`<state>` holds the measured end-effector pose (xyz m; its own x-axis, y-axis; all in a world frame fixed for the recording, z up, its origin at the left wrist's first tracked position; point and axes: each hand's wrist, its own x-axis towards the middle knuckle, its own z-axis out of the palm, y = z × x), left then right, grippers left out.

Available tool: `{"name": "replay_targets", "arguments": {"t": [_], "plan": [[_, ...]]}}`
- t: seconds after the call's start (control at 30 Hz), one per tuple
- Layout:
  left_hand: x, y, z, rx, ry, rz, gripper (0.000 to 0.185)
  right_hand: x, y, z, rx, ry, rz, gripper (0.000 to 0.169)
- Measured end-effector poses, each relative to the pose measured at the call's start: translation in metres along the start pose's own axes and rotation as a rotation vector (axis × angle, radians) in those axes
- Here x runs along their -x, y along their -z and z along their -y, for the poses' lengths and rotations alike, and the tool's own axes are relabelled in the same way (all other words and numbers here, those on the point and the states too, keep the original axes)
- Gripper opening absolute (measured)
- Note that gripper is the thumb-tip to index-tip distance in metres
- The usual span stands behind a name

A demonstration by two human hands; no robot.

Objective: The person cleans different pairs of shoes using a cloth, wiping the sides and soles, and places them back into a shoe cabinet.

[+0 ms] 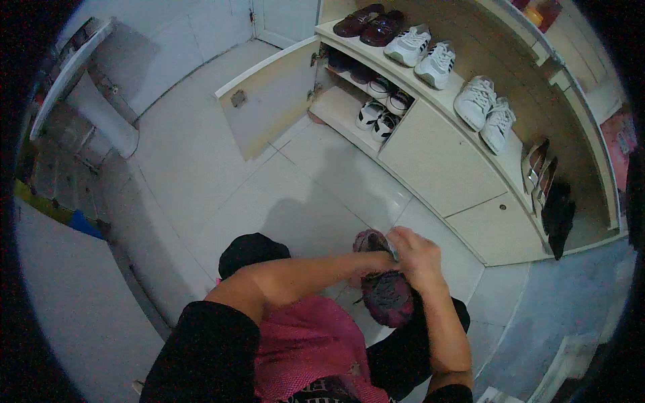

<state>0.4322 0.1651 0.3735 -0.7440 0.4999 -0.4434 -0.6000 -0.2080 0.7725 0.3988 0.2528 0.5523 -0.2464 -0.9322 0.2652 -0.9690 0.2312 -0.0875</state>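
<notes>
A pair of dark red and grey shoes (387, 298) is low before me, over the tiled floor near my right knee. My left hand (379, 263) reaches across to them, its fingers partly hidden between the shoes and the other hand. My right hand (415, 254) is bent over the side of the shoes, touching or close to my left hand, with a small pale bit of material (392, 252) at its fingers. Blur and overlap hide what exactly each hand grips. A pink cloth (312, 347) lies over my lap.
A cream shoe cabinet (443, 156) stands ahead to the right, one door (272, 95) swung open. White sneakers (436, 65), dark red leather shoes (380, 27) and heeled shoes (539, 174) line its top. More shoes (378, 118) sit inside. A pedestal sink (103, 113) stands left.
</notes>
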Motion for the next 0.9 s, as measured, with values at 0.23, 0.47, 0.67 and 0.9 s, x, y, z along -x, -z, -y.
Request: {"name": "replay_targets", "arguments": {"t": [0.23, 0.47, 0.67, 0.9], "plan": [[0.060, 0.007, -0.104, 0.322, -0.196, -0.577, 0.040, 0.014, 0.038, -0.054, -0.169, -0.558, -0.688, 0.020], [0.108, 0.014, -0.150, 0.932, -0.762, -0.167, 0.035, 0.012, 0.027, -0.055, -0.425, -0.627, -0.657, 0.020], [0.120, -0.014, -0.162, 0.971, -0.793, -0.163, 0.035, 0.007, 0.021, -0.044, -0.474, -0.637, -0.610, 0.029], [0.127, -0.032, -0.163, 1.025, -0.721, -0.054, 0.042, 0.009, 0.021, -0.044, -0.448, -0.624, -0.665, 0.030]]}}
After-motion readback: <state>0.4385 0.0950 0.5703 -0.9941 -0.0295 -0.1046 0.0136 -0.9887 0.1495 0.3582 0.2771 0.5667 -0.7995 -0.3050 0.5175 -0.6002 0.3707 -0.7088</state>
